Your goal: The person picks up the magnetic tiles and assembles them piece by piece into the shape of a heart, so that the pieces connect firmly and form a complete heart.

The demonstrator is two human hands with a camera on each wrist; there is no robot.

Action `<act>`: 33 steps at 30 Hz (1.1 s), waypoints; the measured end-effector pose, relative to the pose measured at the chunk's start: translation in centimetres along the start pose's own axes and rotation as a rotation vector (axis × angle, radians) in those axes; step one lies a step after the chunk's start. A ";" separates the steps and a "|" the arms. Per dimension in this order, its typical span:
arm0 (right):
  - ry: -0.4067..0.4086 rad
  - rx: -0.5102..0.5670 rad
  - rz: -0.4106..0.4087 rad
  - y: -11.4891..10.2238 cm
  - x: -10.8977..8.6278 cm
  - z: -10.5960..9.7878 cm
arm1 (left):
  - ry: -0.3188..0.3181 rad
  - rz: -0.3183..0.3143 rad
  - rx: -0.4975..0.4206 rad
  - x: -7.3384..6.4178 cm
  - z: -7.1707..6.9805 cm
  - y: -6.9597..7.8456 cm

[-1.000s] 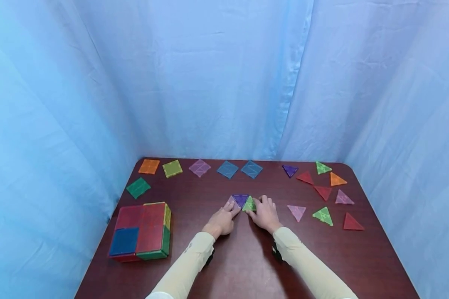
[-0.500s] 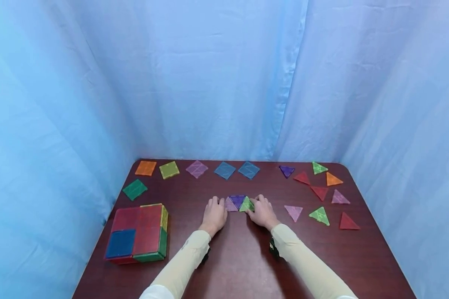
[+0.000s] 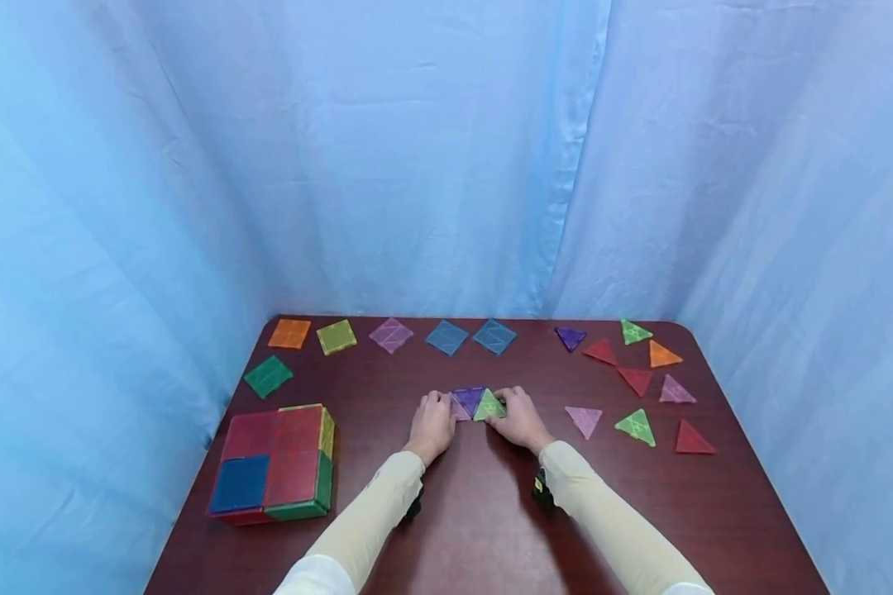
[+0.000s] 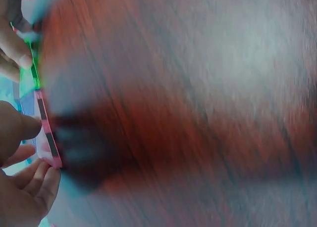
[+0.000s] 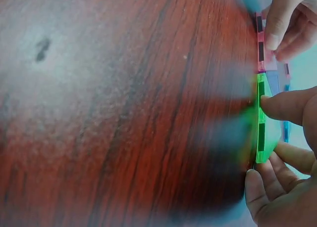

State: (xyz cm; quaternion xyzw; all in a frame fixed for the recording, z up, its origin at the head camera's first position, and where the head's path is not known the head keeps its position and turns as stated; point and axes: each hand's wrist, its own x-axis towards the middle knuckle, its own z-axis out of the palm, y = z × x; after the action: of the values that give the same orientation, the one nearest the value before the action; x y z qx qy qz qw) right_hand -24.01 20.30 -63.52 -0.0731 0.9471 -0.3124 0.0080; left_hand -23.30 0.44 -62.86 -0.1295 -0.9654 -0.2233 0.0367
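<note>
Head: near the middle of the desk (image 3: 476, 529), one purple triangle (image 3: 467, 400) between one pink triangle (image 3: 460, 411) and one green triangle (image 3: 489, 406), touching both; also nine loose triangles (image 3: 636, 428), six loose squares (image 3: 446, 337), one tile block (image 3: 293, 463). Left wrist: left grip (image 4: 25, 186) pinches the pink triangle. Right wrist: right grip (image 5: 286, 186) pinches the green triangle.

Left fingers (image 3: 441, 400) touch a pink triangle (image 3: 461, 411), right fingers (image 3: 517, 393) a green triangle (image 3: 488, 406).

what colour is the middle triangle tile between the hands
Purple; the middle tile shows best in the head view.
</note>
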 end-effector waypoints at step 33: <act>0.114 -0.032 -0.071 -1.1 6.5 -1.7 | 0.159 0.011 -0.256 6.7 -3.5 -1.7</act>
State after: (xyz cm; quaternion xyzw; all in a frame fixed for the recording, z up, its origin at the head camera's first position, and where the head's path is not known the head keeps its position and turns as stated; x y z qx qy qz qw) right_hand -30.36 19.51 -61.33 -0.0887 0.9477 -0.3009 -0.0584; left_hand -30.12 -1.03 -59.58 -0.1203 -0.9224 -0.3538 0.0973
